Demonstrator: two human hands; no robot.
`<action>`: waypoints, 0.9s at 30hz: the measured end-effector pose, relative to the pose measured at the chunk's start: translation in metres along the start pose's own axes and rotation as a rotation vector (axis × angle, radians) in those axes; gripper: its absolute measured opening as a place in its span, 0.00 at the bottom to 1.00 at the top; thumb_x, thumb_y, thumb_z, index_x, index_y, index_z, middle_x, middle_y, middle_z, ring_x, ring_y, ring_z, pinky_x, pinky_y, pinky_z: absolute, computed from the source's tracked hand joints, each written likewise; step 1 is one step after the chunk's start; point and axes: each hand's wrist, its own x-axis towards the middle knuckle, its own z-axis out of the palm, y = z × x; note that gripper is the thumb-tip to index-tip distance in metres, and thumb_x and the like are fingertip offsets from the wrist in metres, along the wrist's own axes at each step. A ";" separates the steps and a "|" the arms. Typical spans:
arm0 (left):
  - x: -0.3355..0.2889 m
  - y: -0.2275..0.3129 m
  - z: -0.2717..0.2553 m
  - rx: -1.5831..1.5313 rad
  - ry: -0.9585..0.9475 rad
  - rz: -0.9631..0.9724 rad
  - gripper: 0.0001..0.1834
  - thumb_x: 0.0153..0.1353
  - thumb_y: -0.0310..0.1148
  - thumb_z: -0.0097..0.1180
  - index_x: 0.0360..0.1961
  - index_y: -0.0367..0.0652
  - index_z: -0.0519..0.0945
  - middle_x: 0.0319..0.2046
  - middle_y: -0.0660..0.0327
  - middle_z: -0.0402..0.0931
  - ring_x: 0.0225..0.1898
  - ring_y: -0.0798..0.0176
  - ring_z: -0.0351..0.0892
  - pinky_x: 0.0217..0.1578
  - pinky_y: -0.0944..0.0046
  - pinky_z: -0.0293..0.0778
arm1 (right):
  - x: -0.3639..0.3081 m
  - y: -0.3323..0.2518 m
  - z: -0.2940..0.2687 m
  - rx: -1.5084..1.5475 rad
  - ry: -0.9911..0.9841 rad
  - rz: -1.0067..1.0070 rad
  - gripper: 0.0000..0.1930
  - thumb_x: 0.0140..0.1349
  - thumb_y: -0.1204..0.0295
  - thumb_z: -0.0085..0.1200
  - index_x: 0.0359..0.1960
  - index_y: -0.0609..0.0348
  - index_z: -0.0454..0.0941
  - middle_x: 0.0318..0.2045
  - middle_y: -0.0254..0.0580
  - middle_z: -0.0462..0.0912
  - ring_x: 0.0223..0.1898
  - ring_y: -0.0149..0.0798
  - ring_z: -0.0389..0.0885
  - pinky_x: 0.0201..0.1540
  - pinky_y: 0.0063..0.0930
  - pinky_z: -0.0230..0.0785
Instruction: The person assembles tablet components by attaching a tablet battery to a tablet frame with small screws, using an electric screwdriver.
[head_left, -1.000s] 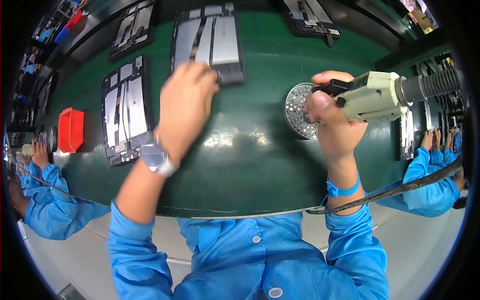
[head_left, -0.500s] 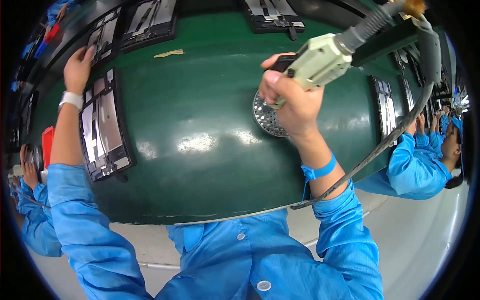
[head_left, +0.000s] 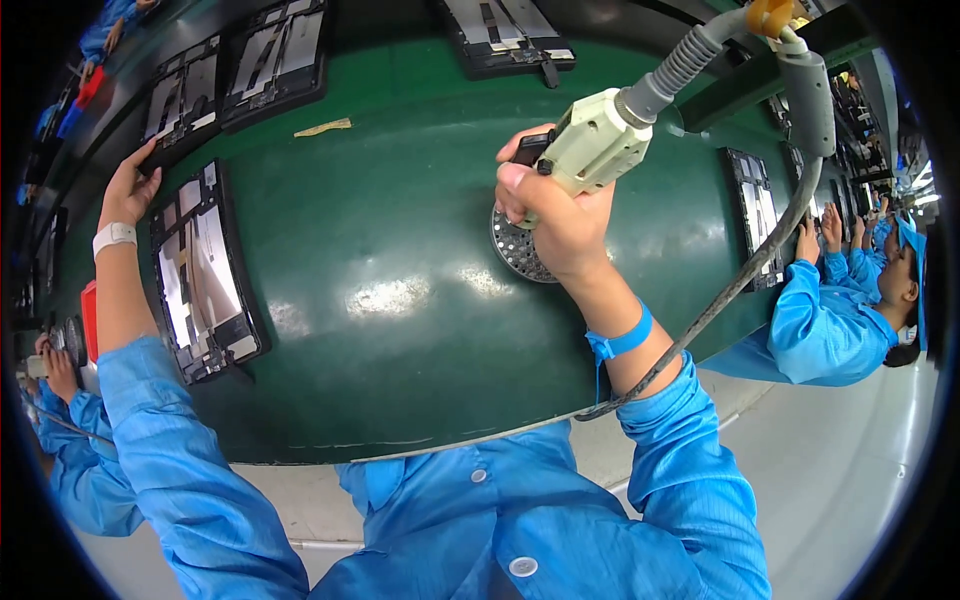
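Note:
My right hand (head_left: 572,222) is wrapped round the grip of a pale green handheld tool (head_left: 602,140) fed by a grey ribbed hose. A round perforated metal disc (head_left: 518,248) shows just below this hand, partly hidden by it; whether it is the tool's head I cannot tell. At the upper left, my left hand (head_left: 128,190) has thumb and index finger apart. Its fingertips are at the near edge of an opened tablet unit (head_left: 184,92); touch is unclear. Right beside that hand lies another opened tablet unit (head_left: 200,265), its inner plates and ribbon cables exposed.
Further tablet units (head_left: 280,55) (head_left: 508,32) lie along the far side, and one (head_left: 758,215) at the right. A yellowish strip (head_left: 323,128) rests on the green tabletop (head_left: 370,220). A thick grey cable (head_left: 715,305) crosses my right forearm. Co-workers (head_left: 835,330) sit at both sides.
The whole view has shifted a little. My left hand has drawn slightly leftward, toward the far tablet unit's near corner. My right hand still grips the tool in about the same spot.

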 end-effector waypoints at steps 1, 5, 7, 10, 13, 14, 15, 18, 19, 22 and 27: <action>-0.001 0.002 -0.008 -0.109 -0.072 0.003 0.10 0.59 0.34 0.69 0.40 0.43 0.83 0.36 0.62 0.79 0.34 0.66 0.79 0.36 0.71 0.80 | 0.000 0.000 0.000 0.021 -0.006 0.009 0.07 0.55 0.80 0.57 0.35 0.67 0.75 0.18 0.36 0.72 0.17 0.29 0.70 0.22 0.26 0.65; -0.025 0.017 -0.034 -0.314 -0.166 0.111 0.10 0.64 0.27 0.61 0.44 0.35 0.81 0.41 0.54 0.82 0.39 0.59 0.83 0.40 0.65 0.84 | 0.002 -0.001 0.000 0.032 -0.023 0.041 0.07 0.55 0.79 0.57 0.35 0.67 0.75 0.18 0.36 0.72 0.16 0.29 0.69 0.22 0.26 0.65; -0.044 0.021 -0.045 -0.422 -0.177 0.102 0.10 0.65 0.27 0.60 0.45 0.33 0.81 0.42 0.55 0.82 0.43 0.59 0.83 0.45 0.61 0.83 | 0.001 -0.002 0.002 -0.004 -0.044 0.004 0.07 0.55 0.79 0.57 0.35 0.67 0.75 0.18 0.36 0.72 0.16 0.29 0.69 0.22 0.26 0.65; -0.126 -0.001 -0.006 -0.470 -0.305 0.229 0.11 0.66 0.27 0.59 0.46 0.32 0.80 0.45 0.55 0.82 0.45 0.61 0.83 0.48 0.60 0.82 | 0.001 0.000 -0.002 -0.030 -0.026 0.000 0.07 0.55 0.79 0.56 0.35 0.66 0.75 0.18 0.36 0.73 0.16 0.29 0.69 0.23 0.27 0.65; -0.210 -0.032 0.021 -0.443 -0.425 0.277 0.15 0.67 0.27 0.56 0.54 0.33 0.76 0.52 0.53 0.80 0.49 0.62 0.83 0.52 0.58 0.81 | 0.000 -0.003 0.001 -0.024 0.021 0.019 0.07 0.54 0.79 0.56 0.35 0.67 0.75 0.18 0.36 0.73 0.17 0.29 0.70 0.23 0.28 0.66; -0.236 -0.044 0.033 -0.405 -0.493 0.289 0.19 0.68 0.27 0.55 0.58 0.33 0.73 0.53 0.52 0.79 0.50 0.61 0.83 0.52 0.58 0.81 | -0.001 -0.003 0.002 -0.025 0.013 0.018 0.07 0.54 0.79 0.56 0.35 0.67 0.75 0.18 0.36 0.73 0.17 0.29 0.70 0.23 0.28 0.66; -0.265 -0.055 0.050 -0.382 -0.496 0.283 0.23 0.67 0.26 0.55 0.62 0.34 0.68 0.53 0.52 0.79 0.50 0.60 0.83 0.50 0.57 0.82 | -0.001 -0.003 0.002 -0.032 0.011 0.005 0.07 0.54 0.79 0.56 0.35 0.67 0.75 0.18 0.36 0.73 0.17 0.29 0.70 0.23 0.28 0.66; -0.334 -0.090 0.091 -0.339 -0.534 0.198 0.37 0.65 0.22 0.56 0.72 0.38 0.55 0.53 0.50 0.77 0.49 0.56 0.84 0.46 0.57 0.85 | 0.000 -0.002 0.004 -0.044 -0.009 -0.010 0.07 0.54 0.79 0.56 0.35 0.67 0.75 0.18 0.36 0.73 0.17 0.30 0.71 0.23 0.28 0.67; -0.348 -0.101 0.105 -0.354 -0.538 0.167 0.39 0.64 0.21 0.56 0.73 0.40 0.52 0.54 0.49 0.77 0.49 0.56 0.84 0.46 0.58 0.85 | 0.000 -0.001 0.004 -0.052 -0.018 -0.012 0.08 0.54 0.79 0.56 0.35 0.67 0.75 0.18 0.36 0.73 0.17 0.30 0.71 0.24 0.28 0.67; -0.370 -0.125 0.128 -0.273 -0.548 0.121 0.43 0.62 0.17 0.56 0.75 0.40 0.48 0.58 0.49 0.74 0.49 0.60 0.83 0.46 0.62 0.85 | 0.000 -0.002 0.003 -0.058 -0.014 -0.029 0.08 0.54 0.78 0.56 0.35 0.67 0.75 0.18 0.36 0.73 0.17 0.30 0.71 0.23 0.28 0.67; -0.378 -0.125 0.130 0.211 -0.424 0.270 0.37 0.61 0.22 0.62 0.70 0.38 0.60 0.48 0.50 0.79 0.46 0.67 0.81 0.39 0.66 0.81 | -0.001 -0.004 0.002 -0.081 -0.024 -0.032 0.08 0.55 0.78 0.57 0.36 0.67 0.76 0.18 0.36 0.73 0.17 0.30 0.71 0.23 0.28 0.67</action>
